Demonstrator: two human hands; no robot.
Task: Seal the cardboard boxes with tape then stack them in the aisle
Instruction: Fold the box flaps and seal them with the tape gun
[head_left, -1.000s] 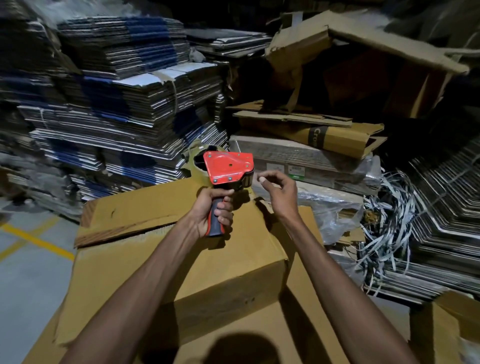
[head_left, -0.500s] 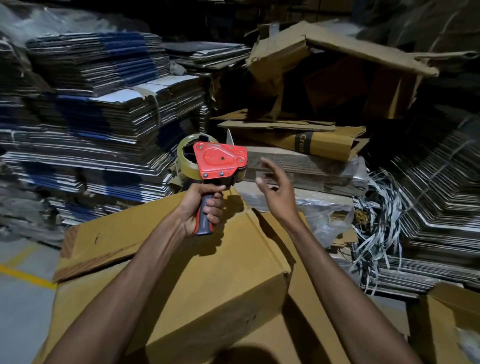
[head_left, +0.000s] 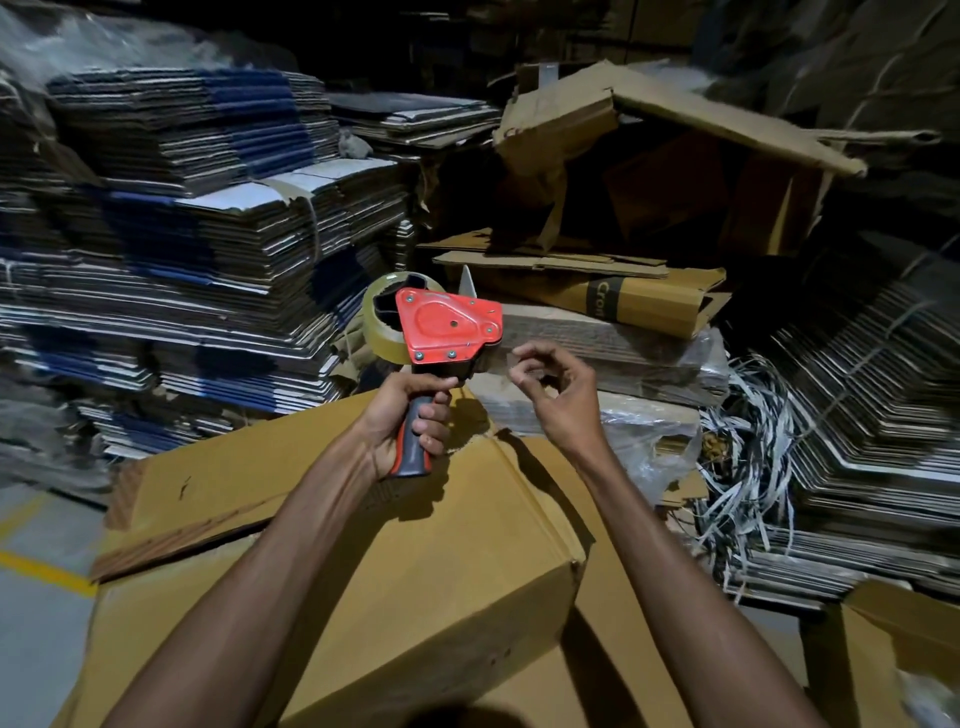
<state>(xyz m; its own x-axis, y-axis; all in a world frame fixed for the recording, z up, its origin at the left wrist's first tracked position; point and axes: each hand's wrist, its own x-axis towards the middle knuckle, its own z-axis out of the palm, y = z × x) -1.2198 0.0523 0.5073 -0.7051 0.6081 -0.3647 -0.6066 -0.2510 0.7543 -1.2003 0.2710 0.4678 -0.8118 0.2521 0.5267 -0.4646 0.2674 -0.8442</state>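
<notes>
On the far left, tall piles of flat card (head_left: 197, 249) lean in rows. They look stiff and heavy when stacked.

In the middle, the left hand (head_left: 410, 415) wraps its fingers tight round the dark handle of the red tape gun (head_left: 447, 327). The handle is the right place to hold it. The gun looks hard and light enough for one hand. It has a sharp edge at the front, so it is best to keep skin away from there. The roll of tape (head_left: 382, 317) sits on its left side. The tape is thin, sticky and easy to tear or tangle.

Just to the right, the right hand (head_left: 556, 395) is close to the front of the gun. Its fingers (head_left: 524, 364) curl in a pinch. I cannot tell if they hold the clear tape end.

Below both hands sits the big brown box (head_left: 415, 571). It is stiff card, but its flaps bend, so lift it from the bottom edges.

Far right, loose white straps (head_left: 743, 467) lie in a messy heap.
</notes>
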